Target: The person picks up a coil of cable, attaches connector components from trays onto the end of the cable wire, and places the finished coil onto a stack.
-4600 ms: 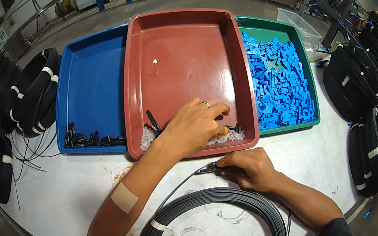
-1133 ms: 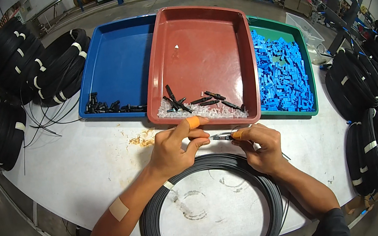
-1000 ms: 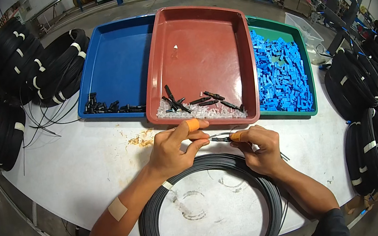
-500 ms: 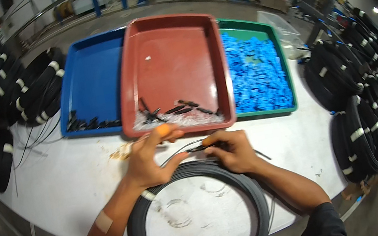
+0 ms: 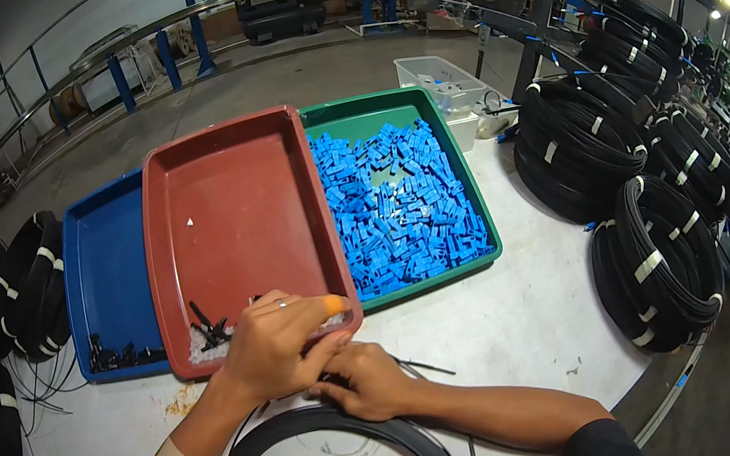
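My left hand (image 5: pixel 280 343) reaches over the front rim of the red tray (image 5: pixel 233 173). An orange cover wraps one fingertip. Its fingers stretch apart from the thumb, which meets my right hand (image 5: pixel 368 382). My right hand is closed in a pinch on a thin black cable (image 5: pixel 427 366), whose end sticks out to the right. Whatever lies at its fingertips is hidden by the two hands. Below both hands a coil of black cable (image 5: pixel 321 418), bound with white tape, lies on the white table (image 5: pixel 538 324).
Black parts and whitish bits lie in the red tray. The blue tray (image 5: pixel 105 274) holds black pieces; the green tray (image 5: pixel 468 200) holds many blue clips (image 5: pixel 406 240). Cable coils (image 5: pixel 655 265) stand at right, others (image 5: pixel 34 286) at left. A clear bin (image 5: pixel 448 86) sits behind.
The view has turned right and up, so the trays appear lower and farther left. My hands have come closer together, and the black connector seen in my right fingers is now hidden.
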`<state>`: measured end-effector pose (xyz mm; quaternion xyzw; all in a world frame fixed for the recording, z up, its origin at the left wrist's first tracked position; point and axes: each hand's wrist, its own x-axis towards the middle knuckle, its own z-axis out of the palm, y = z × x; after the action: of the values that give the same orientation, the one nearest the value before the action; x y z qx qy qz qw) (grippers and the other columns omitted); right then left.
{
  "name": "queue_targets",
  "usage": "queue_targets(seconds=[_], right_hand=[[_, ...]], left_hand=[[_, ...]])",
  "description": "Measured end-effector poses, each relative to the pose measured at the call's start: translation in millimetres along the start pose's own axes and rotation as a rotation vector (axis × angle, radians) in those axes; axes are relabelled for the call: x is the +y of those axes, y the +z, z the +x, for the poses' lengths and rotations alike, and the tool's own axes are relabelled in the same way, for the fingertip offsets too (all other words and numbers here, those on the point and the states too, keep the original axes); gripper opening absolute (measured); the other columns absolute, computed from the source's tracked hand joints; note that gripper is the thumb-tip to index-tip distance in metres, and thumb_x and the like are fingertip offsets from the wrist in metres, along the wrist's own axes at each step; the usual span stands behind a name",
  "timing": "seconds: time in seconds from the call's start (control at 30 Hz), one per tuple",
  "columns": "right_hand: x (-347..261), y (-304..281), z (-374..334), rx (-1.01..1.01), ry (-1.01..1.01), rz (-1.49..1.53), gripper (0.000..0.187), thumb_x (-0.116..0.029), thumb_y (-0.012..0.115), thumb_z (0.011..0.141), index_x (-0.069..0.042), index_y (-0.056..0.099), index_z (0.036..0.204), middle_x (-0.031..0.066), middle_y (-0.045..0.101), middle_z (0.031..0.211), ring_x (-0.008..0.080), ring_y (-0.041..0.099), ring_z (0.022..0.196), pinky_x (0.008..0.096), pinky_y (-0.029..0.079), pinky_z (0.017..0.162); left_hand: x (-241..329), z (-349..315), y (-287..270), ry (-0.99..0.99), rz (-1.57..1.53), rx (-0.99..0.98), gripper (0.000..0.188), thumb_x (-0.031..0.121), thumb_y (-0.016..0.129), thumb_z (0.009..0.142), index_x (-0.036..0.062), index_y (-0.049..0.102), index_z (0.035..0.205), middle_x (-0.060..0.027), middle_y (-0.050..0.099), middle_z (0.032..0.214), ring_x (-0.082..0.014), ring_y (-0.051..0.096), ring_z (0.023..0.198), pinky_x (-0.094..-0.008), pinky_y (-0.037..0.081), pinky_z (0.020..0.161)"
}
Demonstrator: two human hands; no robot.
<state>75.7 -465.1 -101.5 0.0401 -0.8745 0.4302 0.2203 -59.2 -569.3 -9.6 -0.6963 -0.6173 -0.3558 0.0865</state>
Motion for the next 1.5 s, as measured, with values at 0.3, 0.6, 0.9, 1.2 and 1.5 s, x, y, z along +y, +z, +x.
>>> queue_targets(seconds=[0.3,0.6,0.9,1.2,1.5], right_hand=[[0.3,-0.9,-0.6,-0.039,0.013,0.114,0.015,-0.018,0.067,0.091,-0.007,0.068,0.1,0.0174,0.072,0.087,0.0366,0.07,0.085,0.0474,0.053,0.079],[2.7,-1.8,1.1,-0.039,-0.012,0.115,0.013,-0.016,0.067,0.09,-0.006,0.068,0.099,0.017,0.072,0.087,0.037,0.07,0.085,0.0465,0.053,0.079],[-1.5,1.1,0.7,-0.043,0.005,0.105,0.018,-0.018,0.071,0.089,-0.006,0.071,0.102,0.0165,0.074,0.093,0.0367,0.071,0.086,0.0451,0.055,0.08],[-8.9,-5.3,0.5,-0.066,0.128,0.11,0.019,-0.015,0.074,0.089,-0.005,0.073,0.106,0.0158,0.075,0.092,0.0299,0.073,0.077,0.0386,0.057,0.072],[-23.4,-18.3,12.6,-0.086,0.033,-0.051,0.019,-0.006,0.075,0.087,-0.002,0.072,0.106,0.0151,0.075,0.09,0.0266,0.073,0.076,0.0367,0.057,0.071]], left_hand=[[-25.1,94.7,63.6,0.007,0.106,-0.231,0.024,0.006,0.075,0.08,0.0082,0.072,0.104,-0.0097,0.072,0.092,-0.0283,0.067,0.087,-0.0398,0.05,0.08],[-69.7,130.7,107.3,0.24,0.423,-0.346,0.03,0.003,0.073,0.078,0.0152,0.076,0.105,-0.0039,0.071,0.108,-0.0237,0.066,0.101,-0.0388,0.05,0.086],[-50.6,115.9,76.3,-0.152,-0.283,-0.07,0.021,0.015,0.083,0.08,0.0034,0.075,0.095,-0.0081,0.076,0.094,-0.0222,0.072,0.083,-0.0338,0.057,0.075],[-11.2,0.0,-9.1,-0.337,-0.862,0.092,0.02,-0.004,0.076,0.086,-0.0006,0.066,0.103,-0.0114,0.071,0.105,-0.0139,0.07,0.096,-0.0277,0.058,0.084],[-21.5,-109.3,-24.3,-0.477,-0.868,0.297,0.024,0.007,0.075,0.094,-0.0027,0.066,0.113,-0.009,0.072,0.102,-0.0126,0.071,0.094,-0.028,0.059,0.086]])
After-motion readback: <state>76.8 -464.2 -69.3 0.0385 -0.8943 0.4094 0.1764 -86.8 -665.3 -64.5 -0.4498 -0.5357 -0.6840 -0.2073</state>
